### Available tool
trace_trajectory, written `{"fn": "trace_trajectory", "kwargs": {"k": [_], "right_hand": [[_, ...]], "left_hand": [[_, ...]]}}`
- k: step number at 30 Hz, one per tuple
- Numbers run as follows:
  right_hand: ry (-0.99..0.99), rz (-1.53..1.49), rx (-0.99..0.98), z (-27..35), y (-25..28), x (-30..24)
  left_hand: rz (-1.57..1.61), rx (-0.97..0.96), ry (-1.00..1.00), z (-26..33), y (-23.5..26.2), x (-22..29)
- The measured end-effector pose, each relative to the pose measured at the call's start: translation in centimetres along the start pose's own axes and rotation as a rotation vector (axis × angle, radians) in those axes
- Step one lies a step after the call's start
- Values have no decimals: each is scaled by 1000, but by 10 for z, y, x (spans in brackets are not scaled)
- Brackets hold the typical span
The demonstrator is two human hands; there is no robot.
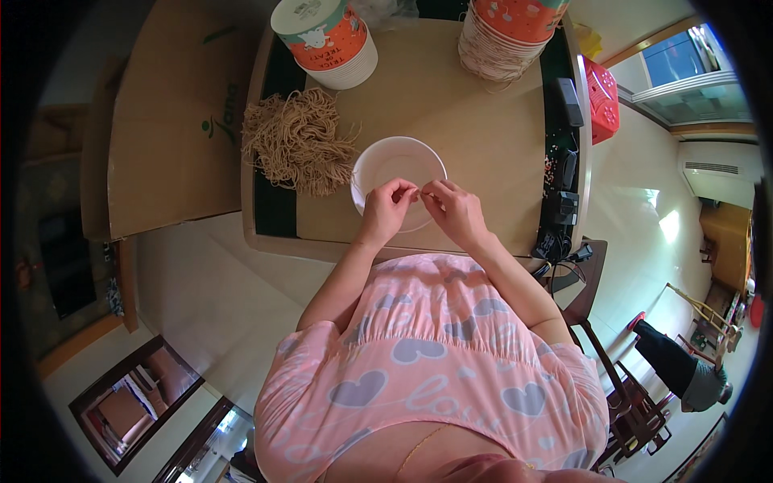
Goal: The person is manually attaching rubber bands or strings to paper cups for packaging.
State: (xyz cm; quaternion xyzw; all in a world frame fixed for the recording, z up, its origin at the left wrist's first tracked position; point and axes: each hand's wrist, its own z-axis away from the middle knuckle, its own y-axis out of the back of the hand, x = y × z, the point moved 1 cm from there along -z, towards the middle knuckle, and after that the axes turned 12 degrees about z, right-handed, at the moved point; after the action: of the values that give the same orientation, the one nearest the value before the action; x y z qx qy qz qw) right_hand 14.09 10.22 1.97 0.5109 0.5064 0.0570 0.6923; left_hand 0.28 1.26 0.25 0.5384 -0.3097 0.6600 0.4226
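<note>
Pinching closed grips over a white bowl point(398, 165), both hands point(385, 211) meet above the cardboard-covered table point(483, 121).

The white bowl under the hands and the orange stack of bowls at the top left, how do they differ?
The white bowl is a single one, standing upright and open, plain inside; the orange stack of bowls is many nested together, tipped on its side, with orange printed walls. The left hand and right hand meet over the white bowl only. Both stand on the table.

A home: tiled floor point(201, 282), wooden chair point(620, 386), air conditioner point(717, 173)
</note>
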Motion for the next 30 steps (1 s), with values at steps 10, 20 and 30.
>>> {"fn": "trace_trajectory", "kwargs": {"k": [10, 20, 30], "right_hand": [[38, 29, 43, 0, -1, 1], [-10, -15, 58, 4, 3, 9], [35, -28, 47, 5, 1, 5]], "left_hand": [[-139, 31, -86, 0, 0, -4], [-132, 87, 21, -7, 26, 6], [-173, -13, -141, -3, -3, -3]]}}
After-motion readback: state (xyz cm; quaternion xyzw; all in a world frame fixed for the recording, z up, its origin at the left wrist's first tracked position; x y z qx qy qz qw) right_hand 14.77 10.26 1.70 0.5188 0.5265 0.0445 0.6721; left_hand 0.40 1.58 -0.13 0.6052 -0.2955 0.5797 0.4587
